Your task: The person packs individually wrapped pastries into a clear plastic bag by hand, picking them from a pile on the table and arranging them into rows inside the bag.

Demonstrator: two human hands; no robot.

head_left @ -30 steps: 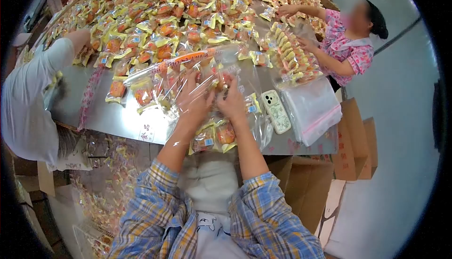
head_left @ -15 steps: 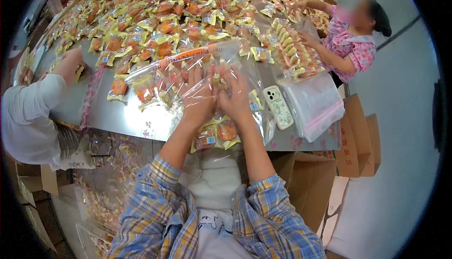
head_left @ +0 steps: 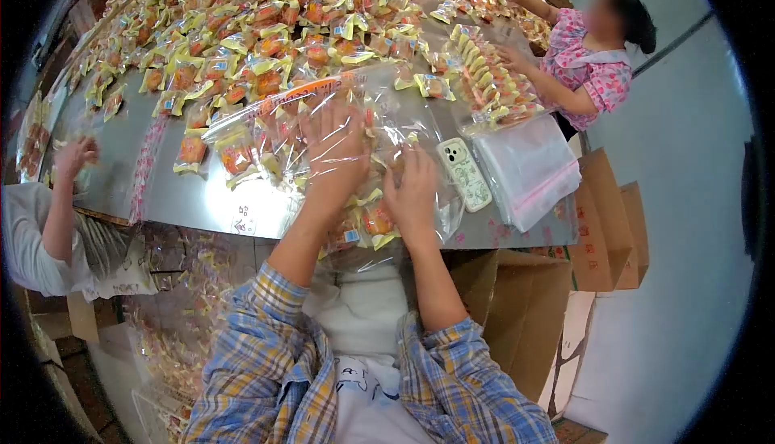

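At the flat, spread left hand [head_left: 335, 147] — right hand [head_left: 416, 194] curled nearby, its grip unclear — a clear, orange-lettered plastic bag [head_left: 311, 90] looks part-filled; many yellow-edged, transparent packets [head_left: 270, 81] lie loose beyond.

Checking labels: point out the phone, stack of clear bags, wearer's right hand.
Phone [head_left: 467, 179]: head view, patterned back of its case.
Stack of clear bags [head_left: 526, 168]: head view, middle of its top.
Right hand [head_left: 415, 192]: head view, back of the hand.
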